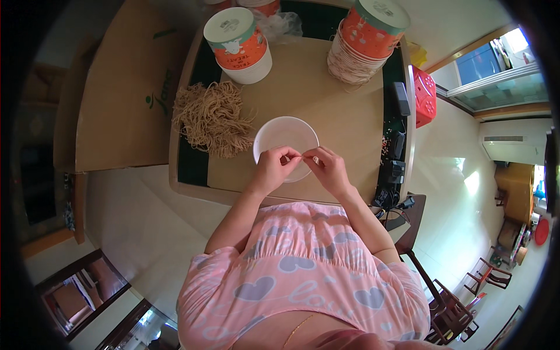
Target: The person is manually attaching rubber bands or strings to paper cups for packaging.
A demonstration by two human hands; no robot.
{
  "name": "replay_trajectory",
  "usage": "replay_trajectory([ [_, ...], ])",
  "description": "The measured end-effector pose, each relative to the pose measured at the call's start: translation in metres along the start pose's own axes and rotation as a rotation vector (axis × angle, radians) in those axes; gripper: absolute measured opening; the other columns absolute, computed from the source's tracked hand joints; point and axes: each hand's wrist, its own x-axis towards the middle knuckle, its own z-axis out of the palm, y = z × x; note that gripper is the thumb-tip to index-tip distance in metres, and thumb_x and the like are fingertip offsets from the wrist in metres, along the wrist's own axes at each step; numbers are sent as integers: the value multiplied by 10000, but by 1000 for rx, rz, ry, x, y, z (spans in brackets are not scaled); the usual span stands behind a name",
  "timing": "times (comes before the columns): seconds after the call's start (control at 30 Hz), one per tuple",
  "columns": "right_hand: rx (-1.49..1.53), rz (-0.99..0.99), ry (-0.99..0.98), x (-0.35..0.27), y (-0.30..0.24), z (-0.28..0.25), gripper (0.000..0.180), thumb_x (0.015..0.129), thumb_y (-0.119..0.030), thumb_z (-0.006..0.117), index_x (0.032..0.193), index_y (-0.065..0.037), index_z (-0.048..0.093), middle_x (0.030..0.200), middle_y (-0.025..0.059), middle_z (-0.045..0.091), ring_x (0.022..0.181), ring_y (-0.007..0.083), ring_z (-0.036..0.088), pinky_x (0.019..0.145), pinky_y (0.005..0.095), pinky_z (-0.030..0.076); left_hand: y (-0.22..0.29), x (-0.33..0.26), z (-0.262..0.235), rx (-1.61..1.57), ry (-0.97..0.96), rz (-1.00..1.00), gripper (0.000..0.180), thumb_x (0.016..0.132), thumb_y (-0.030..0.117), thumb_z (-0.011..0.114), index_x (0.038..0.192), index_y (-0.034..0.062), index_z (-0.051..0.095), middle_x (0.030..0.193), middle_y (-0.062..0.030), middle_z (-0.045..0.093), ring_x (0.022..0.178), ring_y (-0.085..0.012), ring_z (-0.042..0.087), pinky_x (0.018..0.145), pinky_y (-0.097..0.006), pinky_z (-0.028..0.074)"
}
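A white round tub (286,129) stands on the table in front of me, its opening facing up. Over its near side my left hand (276,168) and my right hand (328,169) meet, fingertips pinched together. Whatever lies between the fingers is too small to make out. To the left of the tub is a loose heap of beige cords (213,116). At the far left of the table rises a stack of upturned orange, white and green paper buckets (238,46). A second stack of buckets (367,38) stands far right, with beige cords hanging around its lower part.
A large cardboard box (125,99) is beside the table's left edge. Black power adapters (396,146) and cables line the right edge. A clear plastic bag (280,26) lies at the back. Past the table on the right is a red plastic stool (424,96).
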Motion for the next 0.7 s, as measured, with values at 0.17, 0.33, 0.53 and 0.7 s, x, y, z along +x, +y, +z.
replay_trajectory([
  [0.17,9,25,-13,-7,3,-5,80,813,-82,677,881,-54,647,838,74,644,589,165,584,542,283,471,-2,-1,-1,-73,-23,30,76,853,79,660,869,5,654,748,-1,643,611,-36,514,551,-204,426],
  [0.33,144,47,9,-13,21,-7,79,778,-23,693,847,-46,661,815,57,575,594,131,522,546,259,440,20,-8,-4,-546,-318,-252,36,866,74,645,856,39,649,715,51,587,575,1,451,500,-161,339],
  [0.53,170,63,-27,-18,47,-2,139,763,-11,697,881,-86,698,812,50,564,617,131,520,550,267,436,37,-23,10,-512,-564,-75,25,854,50,645,848,26,646,748,22,617,634,-10,500,545,-163,378],
  [0.7,117,35,-79,-16,44,-6,157,784,-10,656,920,-82,687,848,64,586,676,165,570,588,293,471,40,-24,15,-622,-497,-178,21,865,50,625,858,30,628,755,10,608,624,-22,496,533,-160,368],
])
